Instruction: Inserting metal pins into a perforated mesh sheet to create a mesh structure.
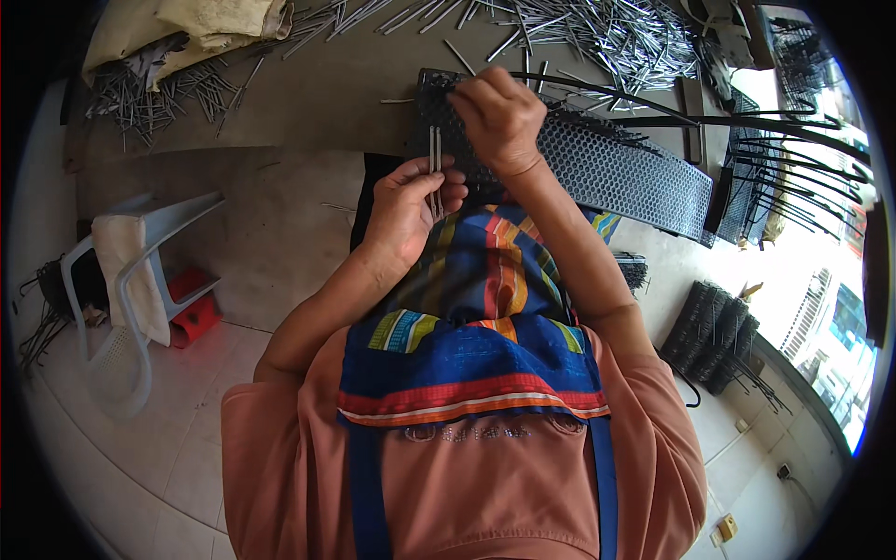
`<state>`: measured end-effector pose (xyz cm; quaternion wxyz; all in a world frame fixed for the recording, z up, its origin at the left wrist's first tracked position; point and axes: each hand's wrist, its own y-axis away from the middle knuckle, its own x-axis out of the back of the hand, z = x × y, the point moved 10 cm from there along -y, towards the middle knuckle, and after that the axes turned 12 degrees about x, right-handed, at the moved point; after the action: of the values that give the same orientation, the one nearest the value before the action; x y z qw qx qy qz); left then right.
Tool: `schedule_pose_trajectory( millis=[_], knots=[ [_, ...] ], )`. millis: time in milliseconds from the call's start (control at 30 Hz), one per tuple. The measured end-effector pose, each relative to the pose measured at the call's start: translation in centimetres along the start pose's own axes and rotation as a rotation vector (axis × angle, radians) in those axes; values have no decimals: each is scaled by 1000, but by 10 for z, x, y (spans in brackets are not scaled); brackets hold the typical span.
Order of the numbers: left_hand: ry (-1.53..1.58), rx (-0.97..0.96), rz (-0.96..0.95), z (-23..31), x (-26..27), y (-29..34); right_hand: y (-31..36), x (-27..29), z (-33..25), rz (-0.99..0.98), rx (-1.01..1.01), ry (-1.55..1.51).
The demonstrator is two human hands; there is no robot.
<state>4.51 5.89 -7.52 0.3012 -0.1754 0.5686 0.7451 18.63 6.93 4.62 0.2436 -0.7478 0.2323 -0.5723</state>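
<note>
Grey metal rods (435, 154), a slim pair, stand nearly upright in the head view, pinched between the thumb and fingers of the left hand (403, 205), with their ends showing above and below the grip. The right hand (506, 119) is raised just beside them, in front of the left end of the mesh tray (607, 163). Its fingers are curled in; I cannot tell whether they pinch anything.

To the left of the hands runs the near edge of the table (345, 93), and a wide stretch of its top lies between the left pile (163, 98) and the tray. On the other side room is tighter: the right forearm passes close along the tray, and black bars (747, 120) reach out beyond it.

The right fingertips are hidden from view, the right pile (625, 42) is cut off at the top, and a sack (224, 23) covers part of the left pile.

The tray seems to hold dark pieces along its far side. By the chair (187, 214) sits a red box (193, 313), its contents too dim to make out.
</note>
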Motion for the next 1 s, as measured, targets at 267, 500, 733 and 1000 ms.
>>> schedule_pose_trajectory(
  millis=[267, 500, 733, 1000],
  knots=[
    [-58, 53, -56, -9, -20, -9, 28, 32, 44, 150, -277, -90],
    [-31, 54, -45, -13, -26, -17, 37, 39, 40, 56, -328, -18],
    [-138, 98, -140, -23, -55, -18, 103, -5, 45, -107, -987, -972],
    [-160, 119, 15, -15, -31, -31, 87, 51, 85, 386, -771, -611]
  ],
)
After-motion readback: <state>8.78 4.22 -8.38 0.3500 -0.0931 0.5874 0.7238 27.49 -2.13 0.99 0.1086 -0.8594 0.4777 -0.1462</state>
